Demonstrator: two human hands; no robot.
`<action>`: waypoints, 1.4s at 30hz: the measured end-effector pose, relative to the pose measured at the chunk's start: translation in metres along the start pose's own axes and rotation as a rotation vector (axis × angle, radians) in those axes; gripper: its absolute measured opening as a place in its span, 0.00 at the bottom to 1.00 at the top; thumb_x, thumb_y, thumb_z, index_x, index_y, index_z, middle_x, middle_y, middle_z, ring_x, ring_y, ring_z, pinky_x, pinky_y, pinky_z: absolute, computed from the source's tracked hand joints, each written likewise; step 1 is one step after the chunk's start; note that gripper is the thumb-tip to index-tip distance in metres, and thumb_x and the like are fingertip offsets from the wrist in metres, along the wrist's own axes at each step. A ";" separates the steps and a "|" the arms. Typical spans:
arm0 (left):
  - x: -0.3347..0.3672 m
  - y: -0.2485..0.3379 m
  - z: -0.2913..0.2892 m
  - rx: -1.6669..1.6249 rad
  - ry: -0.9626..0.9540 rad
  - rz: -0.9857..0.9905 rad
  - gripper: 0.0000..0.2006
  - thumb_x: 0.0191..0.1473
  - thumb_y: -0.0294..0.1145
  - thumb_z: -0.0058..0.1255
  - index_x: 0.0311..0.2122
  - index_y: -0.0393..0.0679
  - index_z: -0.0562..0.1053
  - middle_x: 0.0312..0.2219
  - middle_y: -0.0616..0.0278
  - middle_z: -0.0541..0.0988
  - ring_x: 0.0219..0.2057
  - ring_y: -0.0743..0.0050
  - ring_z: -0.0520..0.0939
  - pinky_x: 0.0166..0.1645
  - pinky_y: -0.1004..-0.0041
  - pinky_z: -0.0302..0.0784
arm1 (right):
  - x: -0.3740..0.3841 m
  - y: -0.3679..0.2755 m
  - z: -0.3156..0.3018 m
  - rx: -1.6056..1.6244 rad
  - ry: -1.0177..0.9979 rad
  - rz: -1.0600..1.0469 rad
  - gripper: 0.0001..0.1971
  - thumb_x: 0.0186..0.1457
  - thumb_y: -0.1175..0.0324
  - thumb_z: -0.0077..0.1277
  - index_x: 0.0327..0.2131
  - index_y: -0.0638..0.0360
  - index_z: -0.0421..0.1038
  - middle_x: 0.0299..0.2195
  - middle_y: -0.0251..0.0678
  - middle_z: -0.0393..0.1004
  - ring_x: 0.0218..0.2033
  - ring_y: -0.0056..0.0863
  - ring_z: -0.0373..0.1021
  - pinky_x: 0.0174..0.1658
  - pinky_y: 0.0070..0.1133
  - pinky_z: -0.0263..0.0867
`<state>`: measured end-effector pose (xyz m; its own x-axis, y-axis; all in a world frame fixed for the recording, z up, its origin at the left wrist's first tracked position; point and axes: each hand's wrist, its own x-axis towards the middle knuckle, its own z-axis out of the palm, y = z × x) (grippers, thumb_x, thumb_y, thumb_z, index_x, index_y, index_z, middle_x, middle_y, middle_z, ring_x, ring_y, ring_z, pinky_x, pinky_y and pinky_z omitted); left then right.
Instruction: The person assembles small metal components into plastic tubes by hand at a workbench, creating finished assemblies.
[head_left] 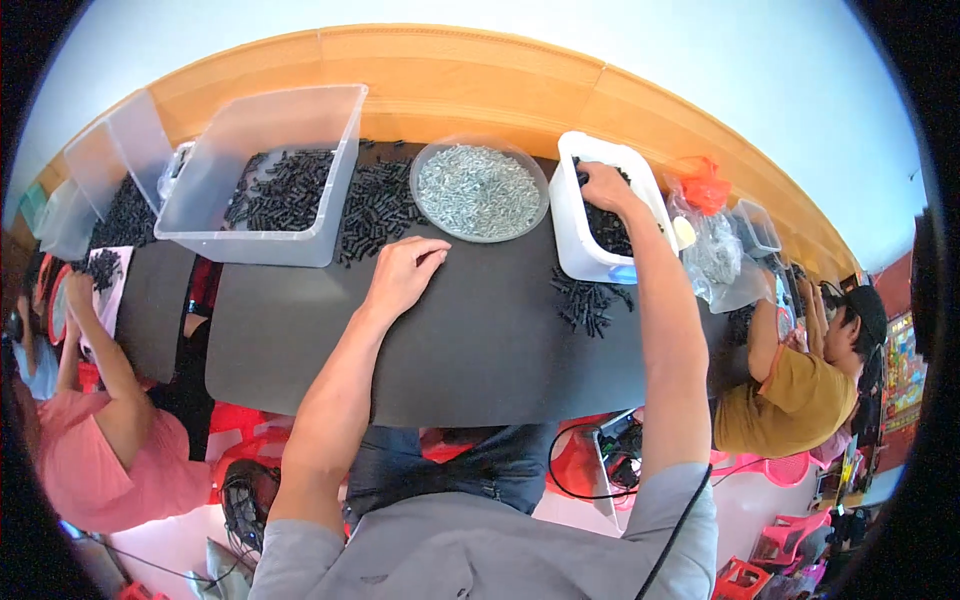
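My left hand (pixel 403 275) rests on the dark table (pixel 470 340) just below a round clear tray (pixel 415 205) full of small silvery metal pieces. Its fingers are curled with thumb and fingertips together; whatever they may hold is too small to name. My right hand (pixel 605 187) reaches into a white plastic bin (pixel 580 255) of short black cylindrical pieces (pixel 608 228). The fingers bend down at the bin's far left side, their tips partly hidden beside something black. Loose black pieces (pixel 590 303) lie in a pile at the bin's near side.
A large clear tub (pixel 275 245) of black pieces stands at the left, with a heap of black pieces (pixel 378 205) beside it. Plastic bags (pixel 712 255) sit right of the white bin. People work at both sides, one in pink (pixel 120 450), one in mustard (pixel 790 400).
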<state>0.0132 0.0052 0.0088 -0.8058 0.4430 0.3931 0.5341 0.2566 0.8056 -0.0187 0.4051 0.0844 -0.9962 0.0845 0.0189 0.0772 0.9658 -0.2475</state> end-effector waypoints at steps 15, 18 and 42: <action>0.003 -0.004 -0.005 -0.097 0.019 -0.199 0.11 0.57 0.27 0.56 0.43 0.36 0.81 0.33 0.56 0.85 0.34 0.75 0.85 0.41 0.75 0.78 | -0.024 0.007 -0.028 0.273 0.157 0.288 0.15 0.47 0.58 0.64 0.35 0.57 0.82 0.21 0.39 0.78 0.19 0.26 0.74 0.31 0.25 0.72; 0.004 -0.002 -0.005 -0.114 0.025 -0.215 0.11 0.57 0.27 0.56 0.43 0.37 0.81 0.32 0.56 0.85 0.34 0.75 0.85 0.41 0.75 0.78 | -0.028 0.012 -0.030 0.356 0.206 0.299 0.14 0.48 0.60 0.64 0.37 0.57 0.82 0.22 0.36 0.79 0.19 0.24 0.73 0.26 0.24 0.69; -0.019 0.026 0.052 -0.656 0.433 -0.334 0.30 0.70 0.51 0.33 0.56 0.31 0.71 0.52 0.51 0.77 0.55 0.63 0.74 0.61 0.68 0.66 | -0.104 -0.221 0.105 0.457 0.410 -0.349 0.10 0.49 0.70 0.59 0.37 0.57 0.79 0.35 0.44 0.79 0.36 0.45 0.77 0.41 0.34 0.73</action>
<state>0.0555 0.0482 -0.0007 -0.9927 0.0306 0.1166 0.1026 -0.2931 0.9506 0.0636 0.1575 0.0357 -0.8577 -0.0396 0.5127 -0.3582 0.7614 -0.5404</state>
